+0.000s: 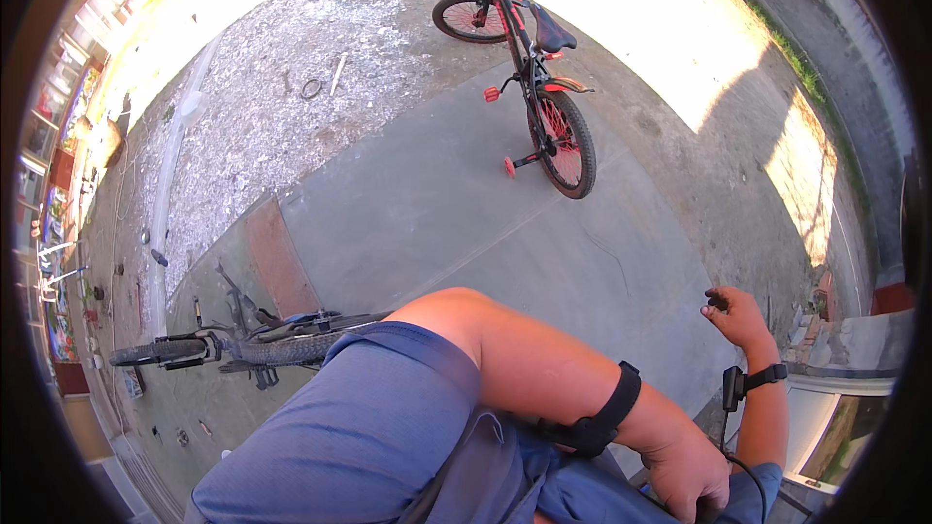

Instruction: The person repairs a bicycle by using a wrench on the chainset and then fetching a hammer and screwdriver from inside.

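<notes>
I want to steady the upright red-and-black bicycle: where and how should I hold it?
Probably by the saddle, from behind on the right: the bicycle stands rear wheel toward the camera, its saddle is high and uncovered, and a red pedal juts out on the left.

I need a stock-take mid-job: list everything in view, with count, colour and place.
Standing bicycle: 1, black and red, top centre, with basket
Second bicycle: 1, black, lower left, partly hidden
Slab: 1, grey, centre
Shredded litter: uncountable, whitish, upper left
Ring: 1, dark, on litter
Stick: 1, pale, beside ring
Strip: 1, reddish-brown, left of centre
Wall: 1, grey, upper right
Straps: 2, black, one per forearm
Small device: 1, black, on right strap
Clothing: blue, bottom
Left hand: 1, bare, lower right, fingers partly hidden
Right hand: 1, bare, right, fingers curled, fingertips darkened
</notes>
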The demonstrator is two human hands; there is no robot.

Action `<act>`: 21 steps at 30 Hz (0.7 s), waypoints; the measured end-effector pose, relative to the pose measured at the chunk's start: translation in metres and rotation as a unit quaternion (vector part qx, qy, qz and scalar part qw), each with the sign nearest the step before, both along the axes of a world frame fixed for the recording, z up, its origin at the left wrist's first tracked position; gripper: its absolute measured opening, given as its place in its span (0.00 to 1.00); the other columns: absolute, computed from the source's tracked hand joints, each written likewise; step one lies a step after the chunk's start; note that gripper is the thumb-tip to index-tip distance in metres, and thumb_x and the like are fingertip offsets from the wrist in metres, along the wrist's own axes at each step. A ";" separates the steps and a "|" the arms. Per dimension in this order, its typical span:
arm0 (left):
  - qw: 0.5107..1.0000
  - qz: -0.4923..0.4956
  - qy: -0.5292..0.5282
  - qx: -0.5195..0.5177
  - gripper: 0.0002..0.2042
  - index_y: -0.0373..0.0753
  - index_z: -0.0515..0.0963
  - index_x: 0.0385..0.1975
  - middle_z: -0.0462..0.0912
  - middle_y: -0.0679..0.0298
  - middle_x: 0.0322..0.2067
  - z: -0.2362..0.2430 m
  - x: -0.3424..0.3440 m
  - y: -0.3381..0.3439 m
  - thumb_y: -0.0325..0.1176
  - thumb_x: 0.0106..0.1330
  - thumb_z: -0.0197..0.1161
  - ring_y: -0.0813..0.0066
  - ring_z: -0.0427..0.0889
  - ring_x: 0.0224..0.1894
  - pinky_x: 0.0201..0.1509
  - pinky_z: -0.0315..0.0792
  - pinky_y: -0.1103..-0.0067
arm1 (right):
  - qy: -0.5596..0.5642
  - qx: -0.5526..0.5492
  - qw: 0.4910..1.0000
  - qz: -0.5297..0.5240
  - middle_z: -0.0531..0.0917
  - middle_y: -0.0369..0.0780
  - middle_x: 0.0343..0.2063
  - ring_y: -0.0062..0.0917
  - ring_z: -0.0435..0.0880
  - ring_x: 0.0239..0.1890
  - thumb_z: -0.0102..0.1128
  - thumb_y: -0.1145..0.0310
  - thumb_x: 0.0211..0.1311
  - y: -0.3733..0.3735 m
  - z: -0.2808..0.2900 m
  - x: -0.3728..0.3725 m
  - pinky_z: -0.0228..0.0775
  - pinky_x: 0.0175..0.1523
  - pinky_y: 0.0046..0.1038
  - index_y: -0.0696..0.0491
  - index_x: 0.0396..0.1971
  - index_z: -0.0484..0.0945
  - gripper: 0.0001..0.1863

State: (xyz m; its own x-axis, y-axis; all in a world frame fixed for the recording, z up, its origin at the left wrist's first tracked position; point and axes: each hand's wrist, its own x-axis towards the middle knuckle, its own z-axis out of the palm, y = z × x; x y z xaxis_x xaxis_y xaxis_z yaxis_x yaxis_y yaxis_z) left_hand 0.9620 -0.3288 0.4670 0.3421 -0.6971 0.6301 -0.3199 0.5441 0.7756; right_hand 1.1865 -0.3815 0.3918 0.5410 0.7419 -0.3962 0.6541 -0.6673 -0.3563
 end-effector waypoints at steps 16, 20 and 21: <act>0.983 0.126 0.134 -0.008 0.21 0.29 0.77 0.45 0.81 0.54 0.36 0.046 0.169 0.295 0.42 0.61 0.66 0.69 0.77 0.42 0.43 0.71 0.74 | 0.068 -0.009 0.960 0.271 0.84 0.44 0.34 0.28 0.83 0.38 0.67 0.69 0.54 0.362 -0.017 0.170 0.75 0.45 0.29 0.60 0.43 0.79 0.17; 0.990 0.127 0.059 0.000 0.21 0.30 0.77 0.43 0.82 0.54 0.35 0.086 0.192 0.357 0.42 0.60 0.66 0.66 0.78 0.40 0.42 0.70 0.73 | 0.065 -0.011 0.947 0.314 0.84 0.46 0.32 0.32 0.84 0.34 0.70 0.64 0.50 0.456 -0.032 0.171 0.76 0.42 0.30 0.58 0.41 0.81 0.19; 0.989 0.140 0.047 0.003 0.20 0.30 0.77 0.43 0.82 0.54 0.35 0.093 0.188 0.375 0.41 0.59 0.66 0.66 0.78 0.40 0.42 0.70 0.73 | 0.080 -0.017 0.948 0.308 0.84 0.46 0.33 0.32 0.84 0.35 0.70 0.63 0.50 0.482 -0.039 0.162 0.75 0.43 0.30 0.58 0.42 0.81 0.20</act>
State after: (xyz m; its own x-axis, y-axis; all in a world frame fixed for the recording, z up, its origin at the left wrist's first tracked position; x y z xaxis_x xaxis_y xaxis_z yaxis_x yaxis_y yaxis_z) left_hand 1.1496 0.0467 0.5602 0.5786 -0.5710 0.5824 -0.3839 0.4394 0.8122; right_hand 1.3488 0.1008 0.3528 -0.0589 0.8831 -0.4655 0.8624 -0.1899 -0.4693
